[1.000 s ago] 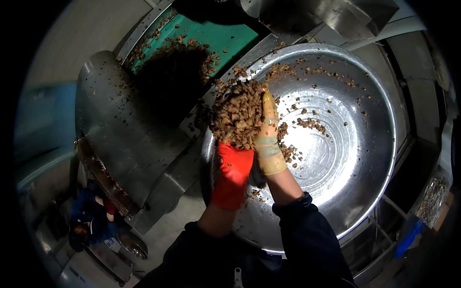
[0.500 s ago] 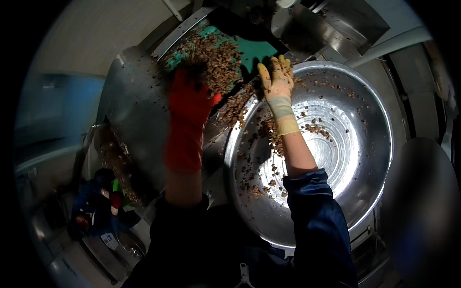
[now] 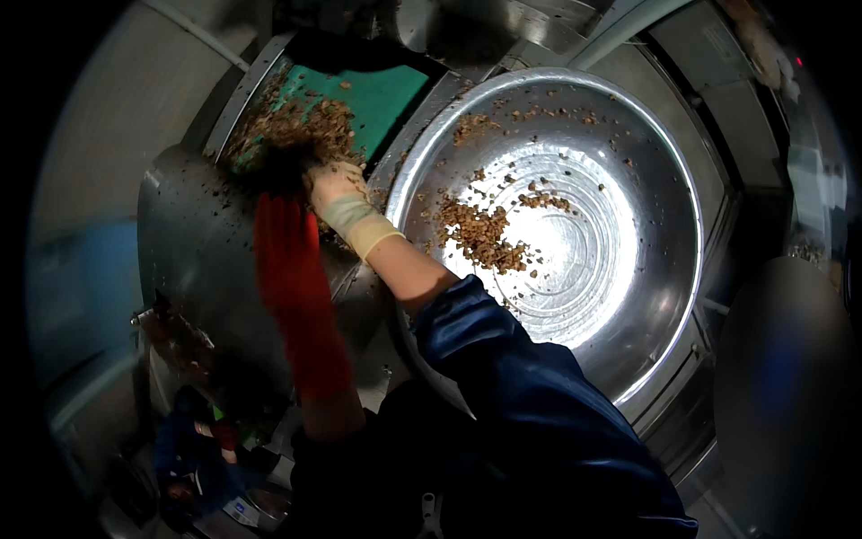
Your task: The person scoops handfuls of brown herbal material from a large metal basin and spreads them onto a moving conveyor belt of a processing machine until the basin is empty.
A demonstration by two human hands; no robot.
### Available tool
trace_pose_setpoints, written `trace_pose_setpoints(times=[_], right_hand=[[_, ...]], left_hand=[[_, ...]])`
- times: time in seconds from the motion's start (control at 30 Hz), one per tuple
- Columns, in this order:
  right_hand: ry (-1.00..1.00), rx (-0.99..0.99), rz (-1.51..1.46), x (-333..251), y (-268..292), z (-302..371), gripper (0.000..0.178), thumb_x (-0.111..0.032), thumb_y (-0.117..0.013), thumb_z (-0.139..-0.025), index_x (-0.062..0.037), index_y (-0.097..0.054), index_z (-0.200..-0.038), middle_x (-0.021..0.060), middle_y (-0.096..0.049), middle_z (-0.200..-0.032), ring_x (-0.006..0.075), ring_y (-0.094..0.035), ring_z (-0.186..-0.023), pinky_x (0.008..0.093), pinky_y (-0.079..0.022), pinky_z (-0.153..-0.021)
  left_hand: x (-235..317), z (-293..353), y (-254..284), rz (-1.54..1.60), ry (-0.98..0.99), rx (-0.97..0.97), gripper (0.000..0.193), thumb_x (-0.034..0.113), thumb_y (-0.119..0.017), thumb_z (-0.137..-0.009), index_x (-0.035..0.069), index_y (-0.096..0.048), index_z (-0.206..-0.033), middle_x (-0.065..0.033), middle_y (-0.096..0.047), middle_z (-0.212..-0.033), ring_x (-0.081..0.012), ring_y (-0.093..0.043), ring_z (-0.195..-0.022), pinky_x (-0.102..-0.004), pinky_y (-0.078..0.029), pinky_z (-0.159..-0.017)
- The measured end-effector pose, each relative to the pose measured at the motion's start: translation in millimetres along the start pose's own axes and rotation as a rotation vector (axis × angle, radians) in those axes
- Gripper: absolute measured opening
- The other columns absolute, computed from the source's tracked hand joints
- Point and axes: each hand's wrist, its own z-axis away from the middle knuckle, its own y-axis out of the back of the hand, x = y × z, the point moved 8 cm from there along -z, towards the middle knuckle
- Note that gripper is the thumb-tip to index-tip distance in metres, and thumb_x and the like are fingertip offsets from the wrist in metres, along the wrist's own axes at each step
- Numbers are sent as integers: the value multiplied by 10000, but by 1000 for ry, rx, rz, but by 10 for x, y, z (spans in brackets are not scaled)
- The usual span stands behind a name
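Note:
A pile of brown chopped bits [image 3: 314,126] lies on a green board [image 3: 391,97]. At its near edge is my right hand [image 3: 339,190] in a cream rubber glove, its fingers hidden among the bits and in dark shadow. Close beside it on the left, my left hand [image 3: 289,235] wears a long red rubber glove. Its fingers look stretched out toward the pile, blurred and shadowed at the tips. A wide round metal basin [image 3: 651,296] stands to the right, with a clump of the same bits [image 3: 489,235] inside and more stuck along its wall.
A steel surface [image 3: 202,242] with scattered bits extends left of my red glove. Metal equipment [image 3: 453,36] sits beyond the board. Another person [image 3: 193,449] in dark blue with a red glove is at the lower left. A blurred rounded grey shape [image 3: 781,359] stands at the right.
My right hand has moved left from over the basin's rim to the pile on the board. My left hand has drawn back nearer. The view has shifted, and more bits are visible in the basin.

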Motion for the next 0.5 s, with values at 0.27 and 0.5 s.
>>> trace_pose_setpoints(times=[0.27,0.5], right_hand=[[-177,593,-468,1440,1476,1230,391,-132,-577,-898,-14,-515,-1265,172,-516,-1315,300,-450,-1261,390,-342,-1080],[-678,483,414,3774,1219,3677,642,-401,-555,-911,45,-410,-1350,270,-324,-1446,392,-290,-1362,446,-247,-1121]], left_hand=[[-375,258,-118,-775,-247,-90,384,149,-463,-959,-3,-480,-1311,-140,-447,-1388,-232,-423,-1282,-345,-312,-1074],[-962,414,-359,-1427,-380,-414,404,146,-570,-907,30,-512,-1290,-213,-439,-1372,-379,-364,-1313,-433,-308,-1079]])
